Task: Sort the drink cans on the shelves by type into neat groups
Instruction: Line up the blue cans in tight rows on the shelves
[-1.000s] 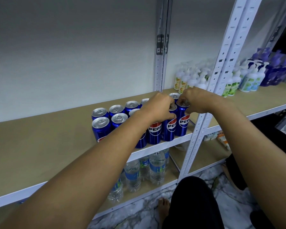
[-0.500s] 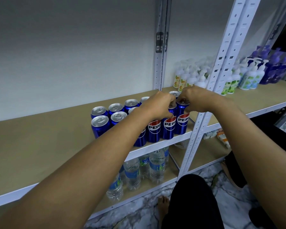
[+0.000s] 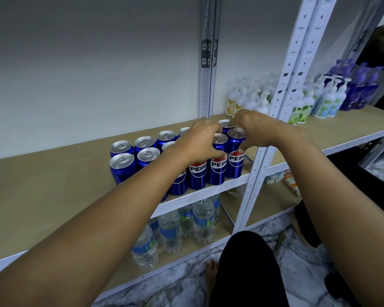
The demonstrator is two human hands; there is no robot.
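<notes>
The blue Pepsi cans (image 3: 196,173) stand upright in two rows at the right end of the middle shelf (image 3: 53,185), touching one another. About eleven are visible; arms hide some. The left hand (image 3: 197,141) has its grip closed around a front-row can (image 3: 218,160). The right hand (image 3: 258,129) grips the end can (image 3: 235,158) beside the white upright post (image 3: 264,140). Water bottles (image 3: 171,231), at least six, stand on the lower shelf. Pump bottles (image 3: 328,100) fill the neighbouring shelf.
</notes>
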